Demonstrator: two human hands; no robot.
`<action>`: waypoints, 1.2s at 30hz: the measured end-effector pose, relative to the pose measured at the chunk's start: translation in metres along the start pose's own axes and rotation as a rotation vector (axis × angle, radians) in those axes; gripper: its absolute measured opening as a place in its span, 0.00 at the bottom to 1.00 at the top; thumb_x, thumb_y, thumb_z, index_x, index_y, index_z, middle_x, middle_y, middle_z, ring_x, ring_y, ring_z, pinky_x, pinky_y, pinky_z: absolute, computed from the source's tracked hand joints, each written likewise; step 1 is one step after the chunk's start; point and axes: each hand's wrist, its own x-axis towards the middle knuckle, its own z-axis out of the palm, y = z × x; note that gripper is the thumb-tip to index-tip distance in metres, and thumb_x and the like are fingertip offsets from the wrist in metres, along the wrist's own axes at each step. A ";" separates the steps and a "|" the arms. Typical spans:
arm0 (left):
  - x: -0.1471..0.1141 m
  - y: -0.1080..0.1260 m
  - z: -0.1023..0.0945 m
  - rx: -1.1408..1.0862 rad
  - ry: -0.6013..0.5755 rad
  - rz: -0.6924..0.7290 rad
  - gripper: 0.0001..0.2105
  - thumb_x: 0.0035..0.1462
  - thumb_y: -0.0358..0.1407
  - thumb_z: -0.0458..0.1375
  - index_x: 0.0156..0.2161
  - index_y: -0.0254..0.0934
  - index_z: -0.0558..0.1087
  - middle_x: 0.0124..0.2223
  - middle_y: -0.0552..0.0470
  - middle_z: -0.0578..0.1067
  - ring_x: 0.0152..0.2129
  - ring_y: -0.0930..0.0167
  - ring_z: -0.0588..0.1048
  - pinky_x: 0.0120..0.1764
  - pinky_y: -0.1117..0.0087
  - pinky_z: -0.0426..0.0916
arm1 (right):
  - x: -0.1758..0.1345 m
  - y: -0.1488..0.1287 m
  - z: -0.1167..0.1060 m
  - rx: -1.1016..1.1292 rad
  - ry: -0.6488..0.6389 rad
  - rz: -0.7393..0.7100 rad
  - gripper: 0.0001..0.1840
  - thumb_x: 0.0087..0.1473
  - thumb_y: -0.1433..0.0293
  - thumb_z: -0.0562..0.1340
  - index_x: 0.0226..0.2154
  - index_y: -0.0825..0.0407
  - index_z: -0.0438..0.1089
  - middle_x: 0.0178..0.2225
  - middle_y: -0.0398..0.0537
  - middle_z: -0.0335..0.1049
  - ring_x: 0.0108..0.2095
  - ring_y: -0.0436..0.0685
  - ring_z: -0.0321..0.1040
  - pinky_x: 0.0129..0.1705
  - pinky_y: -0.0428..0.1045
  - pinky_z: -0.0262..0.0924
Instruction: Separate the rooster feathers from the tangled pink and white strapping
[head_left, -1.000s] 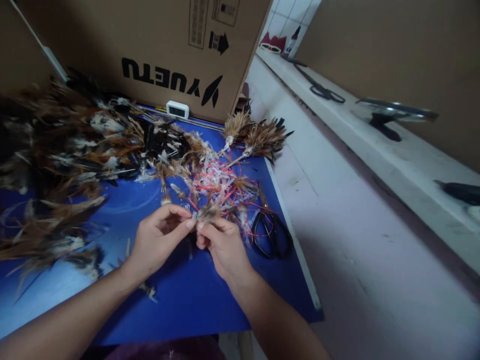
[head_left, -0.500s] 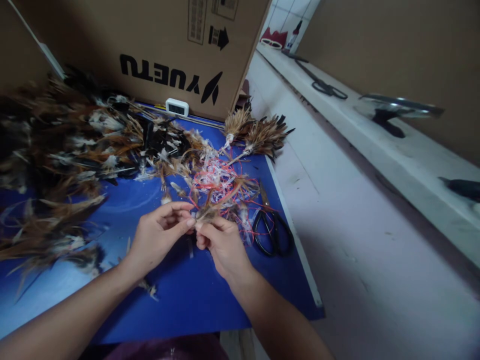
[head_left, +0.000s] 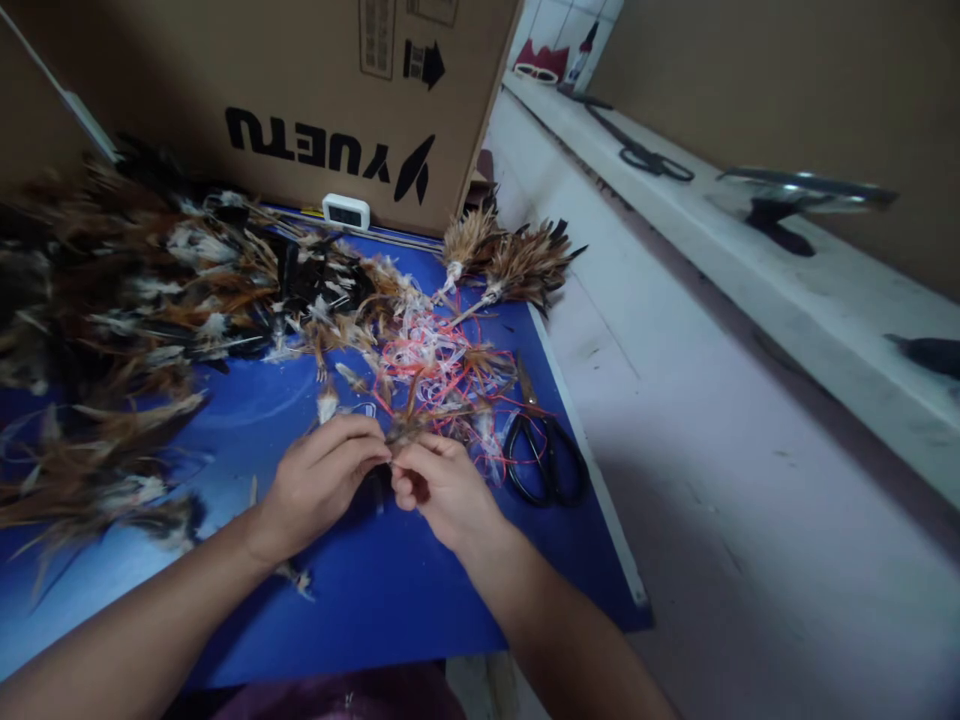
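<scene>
The head camera looks from above the near edge of the blue table (head_left: 390, 600), facing forward and down; the left hand (head_left: 322, 478) and right hand (head_left: 444, 485) lie close below it around mid-view, the cardboard box (head_left: 285, 60) stands farther off, and a white ledge (head_left: 847, 300) borders the right side

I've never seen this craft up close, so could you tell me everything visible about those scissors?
The scissors have two large black handle loops and narrow, dull blades that look like metal and appear closed. They lie on the blue tabletop near its right edge, blades pointing away from the person, loops nearer. Thin red strands from the red-and-white tangle reach across the handles. The right hand is to their left; no hand touches them.
</scene>
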 end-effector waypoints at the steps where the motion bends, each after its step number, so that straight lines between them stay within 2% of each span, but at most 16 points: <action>1: 0.000 -0.001 0.000 -0.007 -0.004 0.029 0.06 0.58 0.25 0.57 0.37 0.37 0.73 0.38 0.49 0.78 0.34 0.74 0.77 0.38 0.75 0.71 | 0.000 -0.001 -0.001 -0.003 -0.009 0.012 0.05 0.34 0.73 0.65 0.16 0.56 0.67 0.15 0.39 0.63 0.14 0.43 0.54 0.14 0.40 0.48; 4: 0.000 -0.004 0.000 -0.064 -0.043 0.090 0.07 0.58 0.24 0.56 0.38 0.37 0.73 0.38 0.49 0.78 0.34 0.74 0.77 0.38 0.75 0.72 | 0.000 -0.003 -0.003 -0.020 -0.055 0.060 0.05 0.34 0.73 0.64 0.16 0.55 0.66 0.14 0.39 0.63 0.14 0.43 0.55 0.13 0.40 0.47; 7: 0.002 -0.002 -0.003 -0.131 -0.075 0.084 0.07 0.59 0.24 0.55 0.38 0.36 0.72 0.36 0.49 0.79 0.33 0.74 0.78 0.37 0.76 0.72 | 0.000 -0.007 -0.006 -0.041 -0.119 0.111 0.05 0.34 0.73 0.64 0.16 0.55 0.66 0.14 0.38 0.63 0.13 0.43 0.54 0.13 0.40 0.47; 11: 0.006 0.004 -0.005 -0.197 -0.054 -0.002 0.08 0.57 0.23 0.55 0.36 0.37 0.73 0.34 0.51 0.79 0.30 0.74 0.78 0.35 0.76 0.73 | -0.002 -0.013 -0.008 -0.073 -0.197 0.163 0.07 0.35 0.72 0.64 0.16 0.56 0.65 0.14 0.37 0.60 0.14 0.42 0.53 0.13 0.39 0.47; 15: 0.004 0.005 -0.005 -0.248 -0.080 -0.124 0.09 0.56 0.22 0.55 0.35 0.38 0.73 0.35 0.50 0.80 0.27 0.74 0.78 0.33 0.75 0.73 | -0.005 -0.015 -0.008 -0.088 -0.219 0.178 0.08 0.38 0.70 0.65 0.17 0.55 0.65 0.16 0.37 0.59 0.16 0.42 0.53 0.14 0.38 0.47; 19: 0.002 0.004 -0.003 -0.276 -0.076 -0.210 0.07 0.56 0.26 0.55 0.33 0.38 0.74 0.34 0.50 0.81 0.27 0.72 0.79 0.32 0.73 0.74 | -0.003 -0.012 -0.011 -0.110 -0.239 0.174 0.09 0.40 0.67 0.66 0.21 0.57 0.69 0.18 0.39 0.62 0.17 0.42 0.56 0.14 0.38 0.49; 22: 0.002 0.004 -0.002 -0.265 -0.054 -0.209 0.06 0.56 0.26 0.56 0.33 0.38 0.74 0.33 0.50 0.80 0.29 0.71 0.79 0.34 0.73 0.73 | -0.001 -0.010 -0.013 -0.110 -0.254 0.155 0.13 0.42 0.64 0.68 0.25 0.57 0.71 0.22 0.42 0.67 0.20 0.44 0.62 0.15 0.38 0.53; 25: 0.003 0.004 -0.001 -0.279 -0.035 -0.200 0.07 0.56 0.25 0.57 0.34 0.38 0.73 0.32 0.52 0.80 0.30 0.72 0.78 0.34 0.74 0.72 | 0.000 -0.011 -0.015 -0.089 -0.252 0.100 0.16 0.43 0.61 0.69 0.26 0.57 0.71 0.24 0.43 0.70 0.20 0.45 0.65 0.16 0.39 0.58; 31: 0.003 0.002 0.001 -0.323 -0.050 -0.243 0.06 0.57 0.25 0.57 0.35 0.38 0.72 0.32 0.52 0.78 0.27 0.74 0.77 0.32 0.74 0.70 | -0.003 -0.016 -0.015 -0.119 -0.165 -0.061 0.15 0.40 0.64 0.71 0.26 0.56 0.69 0.23 0.44 0.73 0.21 0.47 0.68 0.20 0.42 0.62; 36: 0.003 0.002 0.003 -0.364 -0.071 -0.312 0.04 0.58 0.28 0.57 0.35 0.38 0.72 0.30 0.53 0.77 0.26 0.73 0.76 0.31 0.73 0.69 | -0.007 -0.013 -0.015 -0.315 -0.070 -0.279 0.08 0.45 0.68 0.67 0.30 0.53 0.70 0.23 0.42 0.72 0.24 0.50 0.70 0.26 0.45 0.65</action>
